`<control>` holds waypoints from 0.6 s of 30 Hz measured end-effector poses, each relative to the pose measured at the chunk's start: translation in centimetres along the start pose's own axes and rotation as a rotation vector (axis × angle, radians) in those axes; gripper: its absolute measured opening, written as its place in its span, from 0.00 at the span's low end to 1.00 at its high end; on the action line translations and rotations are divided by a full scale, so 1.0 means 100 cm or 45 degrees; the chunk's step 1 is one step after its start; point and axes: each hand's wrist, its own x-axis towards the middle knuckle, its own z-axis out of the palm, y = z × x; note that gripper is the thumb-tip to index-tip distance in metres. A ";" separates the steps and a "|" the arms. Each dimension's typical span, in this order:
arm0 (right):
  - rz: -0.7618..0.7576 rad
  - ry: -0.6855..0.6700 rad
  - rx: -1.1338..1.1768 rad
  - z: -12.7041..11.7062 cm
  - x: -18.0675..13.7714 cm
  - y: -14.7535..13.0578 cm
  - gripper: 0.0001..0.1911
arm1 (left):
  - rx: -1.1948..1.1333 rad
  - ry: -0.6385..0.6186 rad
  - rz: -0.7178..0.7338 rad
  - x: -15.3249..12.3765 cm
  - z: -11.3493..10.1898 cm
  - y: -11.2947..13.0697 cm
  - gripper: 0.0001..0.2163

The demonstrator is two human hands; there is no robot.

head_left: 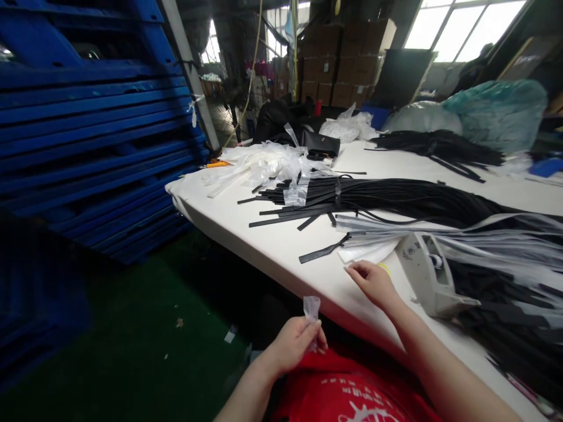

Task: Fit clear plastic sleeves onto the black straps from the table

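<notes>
In front of the red clothing, my left hand (299,343) is closed around a small clear plastic bag (312,308), whose end sticks up above the thumb. My right hand (372,282) hovers by the near table edge, thumb and fingertips pressed together. Whether anything sits in that pinch is too small to tell. Just beyond it lie translucent white strips (373,243) and a loose black strap end (323,252). A beige tape-dispenser-like device (428,272) stands to the right of this hand, and something yellow (384,268) shows behind the wrist.
A long bundle of black straps (396,196) crosses the white table (246,246). Clear plastic bags (268,161) are heaped at its far left, near an orange-handled tool (217,164). Blue pallets (88,129) are stacked left. Another black bundle (440,146) lies farther back.
</notes>
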 end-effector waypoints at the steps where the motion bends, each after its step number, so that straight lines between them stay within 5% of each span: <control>1: 0.023 0.055 -0.137 -0.006 0.007 0.009 0.14 | -0.004 0.028 -0.004 0.000 -0.002 -0.002 0.28; 8: -0.171 -0.193 -0.954 -0.008 0.034 0.019 0.14 | -0.027 0.085 -0.033 0.004 -0.005 -0.012 0.27; 14: -0.194 -0.180 -0.980 -0.006 0.044 0.020 0.12 | 0.032 0.100 -0.006 0.000 -0.007 -0.013 0.26; 18: -0.133 -0.013 -0.864 -0.017 0.046 0.022 0.10 | 0.246 0.068 0.018 -0.002 -0.004 -0.006 0.26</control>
